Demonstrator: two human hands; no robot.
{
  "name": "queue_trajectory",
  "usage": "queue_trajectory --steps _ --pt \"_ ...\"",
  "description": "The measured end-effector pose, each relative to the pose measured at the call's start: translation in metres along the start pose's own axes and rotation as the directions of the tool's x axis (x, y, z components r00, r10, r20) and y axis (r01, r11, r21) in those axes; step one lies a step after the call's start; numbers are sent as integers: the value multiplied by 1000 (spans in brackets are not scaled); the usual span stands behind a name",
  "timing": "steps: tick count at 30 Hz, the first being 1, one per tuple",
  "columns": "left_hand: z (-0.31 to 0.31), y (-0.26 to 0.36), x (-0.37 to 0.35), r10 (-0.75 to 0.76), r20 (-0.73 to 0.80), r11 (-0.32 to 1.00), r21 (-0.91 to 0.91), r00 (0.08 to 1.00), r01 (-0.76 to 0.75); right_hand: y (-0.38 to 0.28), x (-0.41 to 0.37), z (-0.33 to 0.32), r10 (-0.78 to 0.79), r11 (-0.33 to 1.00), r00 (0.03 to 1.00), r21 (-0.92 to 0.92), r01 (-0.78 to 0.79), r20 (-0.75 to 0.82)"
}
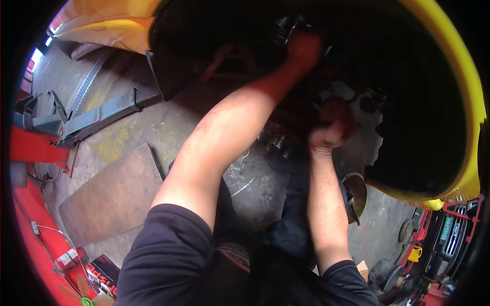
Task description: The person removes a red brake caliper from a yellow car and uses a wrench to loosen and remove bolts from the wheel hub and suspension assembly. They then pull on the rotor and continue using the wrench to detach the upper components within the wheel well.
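My left hand (304, 48) is raised into the dark wheel arch of a yellow vehicle (467, 168). Its fingers curl beside a shiny dark metal part (291, 26), and shadow hides what they grip. Lower and to the right, my right hand (332, 130) is closed, slightly blurred, near dark parts under the vehicle. Whatever it holds does not show clearly. Below the hands, several shiny cylindrical metal pieces (276, 143) sit close together. A wrench (244, 186) lies on the concrete floor between my legs.
A flat brown board (115, 196) lies on the floor at left. Behind it is a grey steel lift arm (99, 115) with a red base (38, 148). A round metal part (356, 191) rests right of my right forearm. Another vehicle's front (449, 237) appears at far right.
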State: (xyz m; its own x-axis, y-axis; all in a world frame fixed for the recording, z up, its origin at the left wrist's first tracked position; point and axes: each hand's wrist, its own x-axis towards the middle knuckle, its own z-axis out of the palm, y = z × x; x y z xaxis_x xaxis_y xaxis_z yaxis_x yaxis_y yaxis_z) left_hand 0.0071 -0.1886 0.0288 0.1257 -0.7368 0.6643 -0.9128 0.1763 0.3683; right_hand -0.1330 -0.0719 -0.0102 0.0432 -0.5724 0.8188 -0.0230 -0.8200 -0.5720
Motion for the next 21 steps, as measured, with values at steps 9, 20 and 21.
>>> queue_trajectory --steps 9,20,21 --pt "-35 12 -100 -280 -418 545 -810 864 -216 91 72 -28 -85 775 996 -630 45 -32" --pt "-11 -28 -40 20 -270 1000 -12 963 -24 46 92 -7 13 935 998 -352 -36 -67" --pt "3 -28 -27 29 -239 994 106 971 -4 32 83 1 63 963 990 -251 -94 -129"
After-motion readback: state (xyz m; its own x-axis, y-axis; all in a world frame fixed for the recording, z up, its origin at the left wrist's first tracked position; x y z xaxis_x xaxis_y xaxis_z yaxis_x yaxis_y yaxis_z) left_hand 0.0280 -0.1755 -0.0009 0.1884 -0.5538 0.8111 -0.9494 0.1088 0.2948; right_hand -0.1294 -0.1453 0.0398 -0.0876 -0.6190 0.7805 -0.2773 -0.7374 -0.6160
